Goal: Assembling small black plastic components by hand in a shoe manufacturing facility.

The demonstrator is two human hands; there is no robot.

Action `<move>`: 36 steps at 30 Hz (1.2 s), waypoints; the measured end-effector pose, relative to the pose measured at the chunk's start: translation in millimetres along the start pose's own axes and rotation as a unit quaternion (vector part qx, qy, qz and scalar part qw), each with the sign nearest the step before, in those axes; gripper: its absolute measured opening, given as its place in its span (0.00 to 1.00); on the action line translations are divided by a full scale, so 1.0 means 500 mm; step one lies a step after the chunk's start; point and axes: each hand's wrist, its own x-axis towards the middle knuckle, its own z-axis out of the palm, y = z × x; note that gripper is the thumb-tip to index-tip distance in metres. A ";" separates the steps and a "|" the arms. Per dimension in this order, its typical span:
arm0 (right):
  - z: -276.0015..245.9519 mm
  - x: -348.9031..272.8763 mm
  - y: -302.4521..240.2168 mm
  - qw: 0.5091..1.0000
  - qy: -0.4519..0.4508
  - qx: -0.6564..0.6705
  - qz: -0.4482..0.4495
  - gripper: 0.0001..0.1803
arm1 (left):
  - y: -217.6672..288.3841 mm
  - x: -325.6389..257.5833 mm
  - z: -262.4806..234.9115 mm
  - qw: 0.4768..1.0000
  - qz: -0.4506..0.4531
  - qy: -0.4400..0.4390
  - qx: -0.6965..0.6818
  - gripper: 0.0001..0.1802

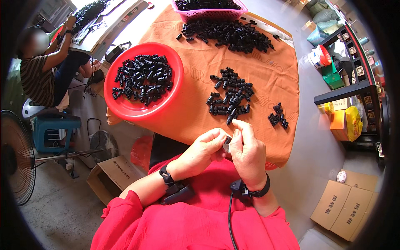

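Head view: red bowl (178, 75) taken as landmark. Left hand (201, 150), below and right of the bowl, pinches a small black piece (227, 141) between thumb and forefinger. Right hand (251, 156) sits just beside, fingers curled in close; cannot tell whether they grip the piece or only steady it. Pale bit under the piece, too small to name. Held low, near the body, probably so 2 hands can meet on it in good sight. Loose cluster (234, 101) of like pieces lies right of the bowl on orange cloth (189, 121), likely for short reach; smaller cluster (273, 120) farther right, perhaps kept separate. Containers: bowl holds many black pieces (143, 77), rim bare. Pink basket (208, 14), beyond the bowl to its upper right, is full of similar pieces; big heap (229, 34) on the cloth before it. Cardboard box (120, 171) below the bowl, open, contents unclear.
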 end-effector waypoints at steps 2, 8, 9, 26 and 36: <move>0.000 0.000 -0.002 1.000 -0.003 -0.002 0.001 0.12 | -0.001 0.000 -0.001 1.000 -0.002 0.003 0.002 0.14; 0.002 0.000 -0.001 1.000 0.006 -0.013 0.000 0.11 | -0.008 0.001 -0.005 1.000 0.012 0.003 0.020 0.13; 0.002 0.000 -0.002 1.000 0.008 -0.014 -0.001 0.11 | -0.009 0.002 -0.007 1.000 0.012 0.003 0.020 0.13; -0.011 0.006 0.015 0.989 0.139 0.034 0.024 0.12 | 0.007 -0.005 -0.005 0.996 -0.019 0.060 0.059 0.12; -0.002 -0.003 -0.002 1.000 0.013 0.015 0.002 0.09 | 0.012 -0.001 -0.007 0.999 -0.032 0.020 0.003 0.13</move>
